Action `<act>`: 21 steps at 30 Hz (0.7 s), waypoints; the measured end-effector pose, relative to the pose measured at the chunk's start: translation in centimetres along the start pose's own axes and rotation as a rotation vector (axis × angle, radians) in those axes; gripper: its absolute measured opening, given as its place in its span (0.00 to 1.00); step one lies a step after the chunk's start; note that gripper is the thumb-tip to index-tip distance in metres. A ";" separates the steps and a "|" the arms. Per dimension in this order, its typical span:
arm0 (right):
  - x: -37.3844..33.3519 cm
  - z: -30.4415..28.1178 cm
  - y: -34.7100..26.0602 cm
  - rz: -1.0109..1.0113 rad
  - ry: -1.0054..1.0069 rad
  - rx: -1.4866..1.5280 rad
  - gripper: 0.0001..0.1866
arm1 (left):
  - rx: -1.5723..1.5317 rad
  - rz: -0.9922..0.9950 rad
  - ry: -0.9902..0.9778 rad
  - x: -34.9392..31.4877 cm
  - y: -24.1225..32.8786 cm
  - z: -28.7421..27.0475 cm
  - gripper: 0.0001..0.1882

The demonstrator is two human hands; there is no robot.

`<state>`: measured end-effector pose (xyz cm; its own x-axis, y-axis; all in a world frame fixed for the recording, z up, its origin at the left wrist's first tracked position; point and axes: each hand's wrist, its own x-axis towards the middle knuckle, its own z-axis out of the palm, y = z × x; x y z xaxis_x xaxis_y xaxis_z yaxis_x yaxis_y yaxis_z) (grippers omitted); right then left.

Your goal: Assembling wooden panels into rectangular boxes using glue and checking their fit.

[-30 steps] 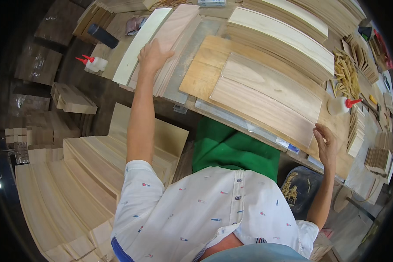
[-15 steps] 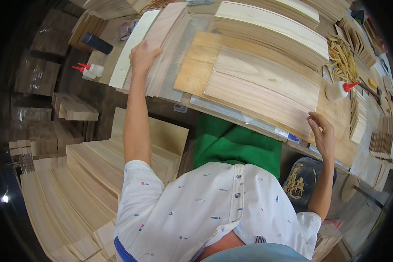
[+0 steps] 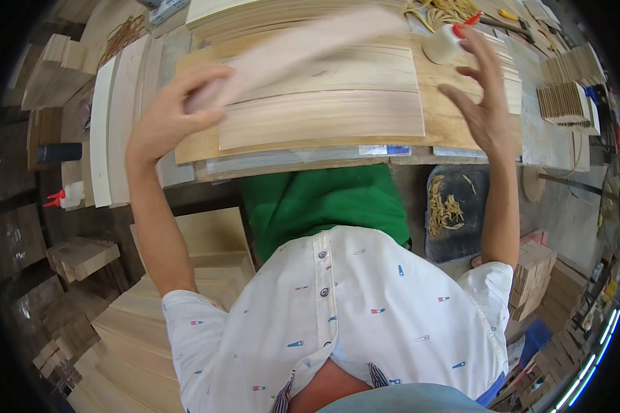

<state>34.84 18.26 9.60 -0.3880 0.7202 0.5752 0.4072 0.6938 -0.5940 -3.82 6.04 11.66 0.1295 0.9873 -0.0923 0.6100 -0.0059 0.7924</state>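
Observation:
My left hand (image 3: 176, 113) is closed around the near end of a thin pale wooden board (image 3: 289, 62). The board is blurred and slants away to the upper right, above two flat wooden panels (image 3: 324, 122). These panels lie side by side on a larger yellowish plywood sheet (image 3: 455, 127) on the bench. My right hand (image 3: 488, 113) has its fingers apart and nothing in them. It hovers over the sheet's right part, close to a white squeeze bottle (image 3: 442, 45) with a red nozzle; whether a fingertip touches the nozzle I cannot tell.
Stacked boards (image 3: 127, 89) stand on the bench's left, more boards (image 3: 248, 19) behind. Thin wooden pieces (image 3: 565, 103) and yellowish strips (image 3: 427, 12) are at the right. A dark tray (image 3: 461, 227) with strips sits below the bench. Large boards (image 3: 131, 337) are piled at lower left.
My left hand has lifted a board off the left stack and swung it right, over the panels. My right hand has moved from the panels' corner towards the bottle. The view has turned.

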 end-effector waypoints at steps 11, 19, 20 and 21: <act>-2.3 1.6 5.7 -0.036 -0.256 -0.148 0.05 | -0.091 -0.187 -0.417 5.5 -0.8 3.3 0.27; -3.3 1.7 7.3 0.073 -0.181 -0.110 0.05 | 0.399 -0.200 -0.168 2.3 -2.9 2.4 0.17; -3.5 1.6 7.5 0.046 -0.172 -0.134 0.05 | 0.363 -0.194 -0.113 1.9 -3.5 2.1 0.16; -3.6 1.7 7.6 0.015 -0.164 -0.154 0.05 | 0.328 -0.194 -0.055 1.7 -3.7 1.9 0.16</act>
<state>37.93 20.99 2.05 -0.5052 0.7300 0.4603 0.5304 0.6834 -0.5016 -4.43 7.42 7.42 0.0237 0.9652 -0.2606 0.8438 0.1205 0.5230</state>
